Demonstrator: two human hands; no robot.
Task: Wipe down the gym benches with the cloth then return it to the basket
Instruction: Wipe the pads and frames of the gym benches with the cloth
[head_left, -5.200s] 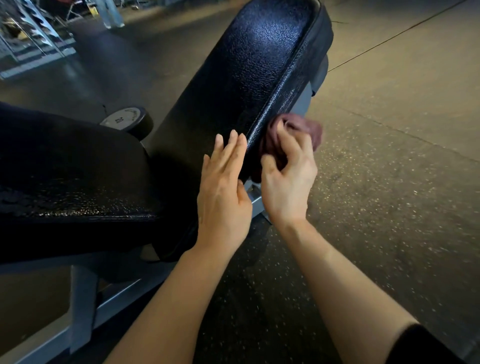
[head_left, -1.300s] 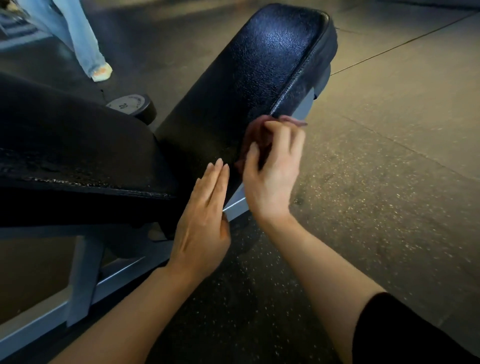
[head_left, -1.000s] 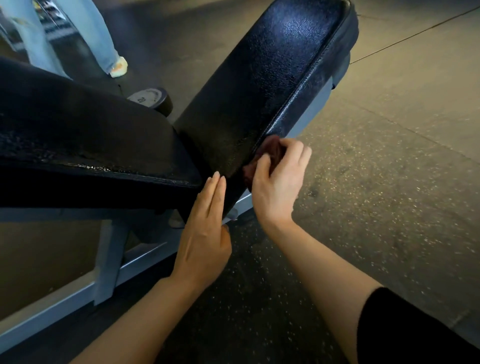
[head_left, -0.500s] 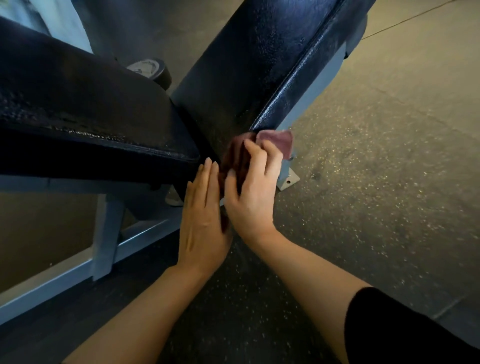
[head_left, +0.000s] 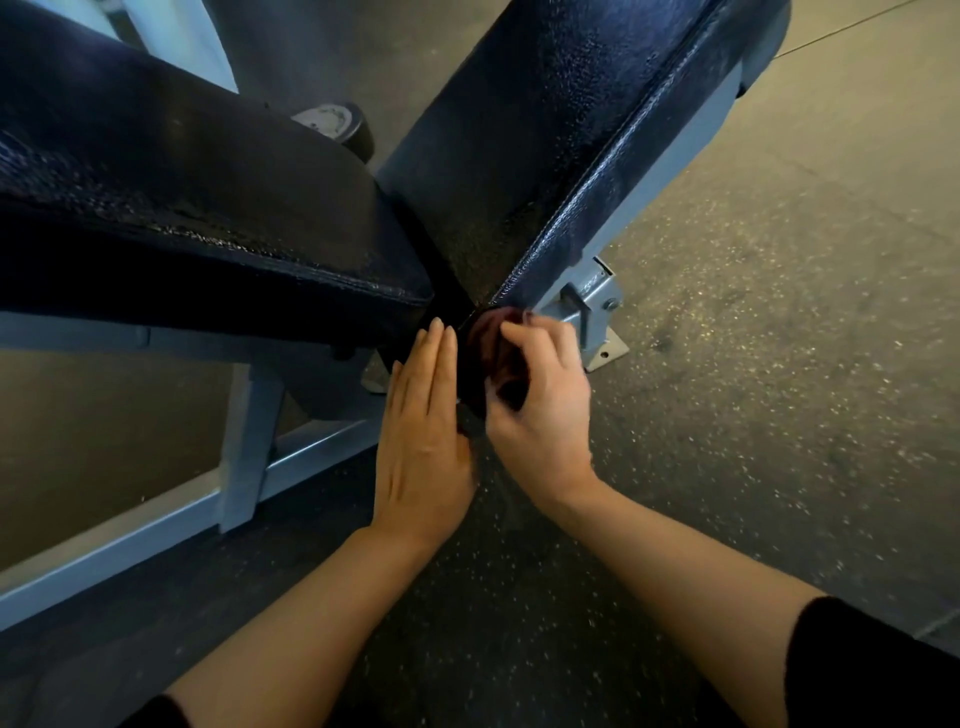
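The right hand (head_left: 540, 410) curls its fingers round a dark reddish cloth (head_left: 485, 338), gripping it bunched against the lowest corner of the back pad (head_left: 561, 140). Only a small part of the cloth shows, between the fingertips and the pad's stitched edge; the rest is hidden under the hand, which is slightly blurred. The left hand (head_left: 423, 436) lies just beside it, fingers straight and pressed together, flat against the dark end of the bench where the two pads meet. It holds nothing. The two hands sit almost touching, thumb sides facing each other, and both forearms reach up from the bottom of the view, each ending in a black sleeve (head_left: 872, 670).

The back pad rises tilted away toward the upper right, its black textured cover catching light along the seam. The seat pad (head_left: 171, 197) stretches off to the left, its near edge glossy and a little worn. Under both runs a pale blue-grey metal frame (head_left: 244, 441), with an upright post below the seat and a hinge bracket (head_left: 592, 301) just right of the cloth, bolted to a small foot plate on the floor.

Behind the gap between the pads, a round dark weight (head_left: 337, 122) with a pale face sits on the floor. The floor (head_left: 753, 415) is dark speckled rubber.
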